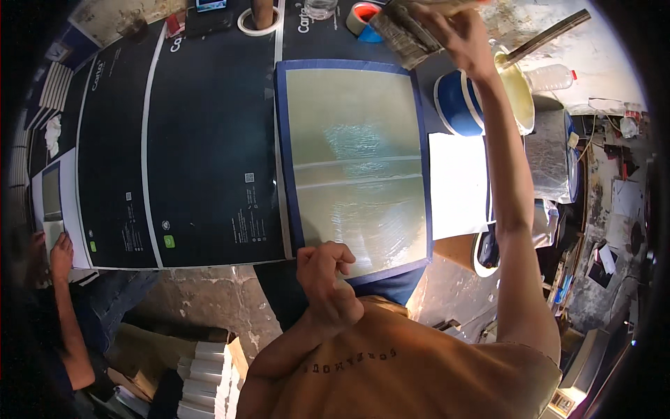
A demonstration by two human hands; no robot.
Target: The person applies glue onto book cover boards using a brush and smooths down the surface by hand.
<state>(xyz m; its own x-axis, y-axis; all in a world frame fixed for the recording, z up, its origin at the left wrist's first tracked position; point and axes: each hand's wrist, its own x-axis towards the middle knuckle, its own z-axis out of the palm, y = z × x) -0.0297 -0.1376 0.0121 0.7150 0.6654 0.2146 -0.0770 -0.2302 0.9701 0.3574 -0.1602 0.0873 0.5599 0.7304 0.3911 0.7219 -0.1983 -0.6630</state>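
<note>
The left hand [329, 283] is nearest, at the panel's lower edge, its fingers loosely bent inward; its palm is hidden, so I cannot tell whether anything sits in it, or whether it touches the edge. The hand covers part of the lower border of the panel [356, 105], which lies just beyond it, blue-edged, with glossy wet streaks across its middle and lower parts. Glare makes the limits of the wet area hard to make out. To the panel's right is a white sheet [457, 181], partly behind the right forearm.

Farther off, the forearm also covers some of a blue tub [457, 105]. The right hand [457, 42] is closed around a wide brush [405, 38], above and beyond the panel's upper right corner; the top edge of the view cuts off the handle. Behind the hand and forearm, a pale pail [518, 91] is partly hidden.
</note>
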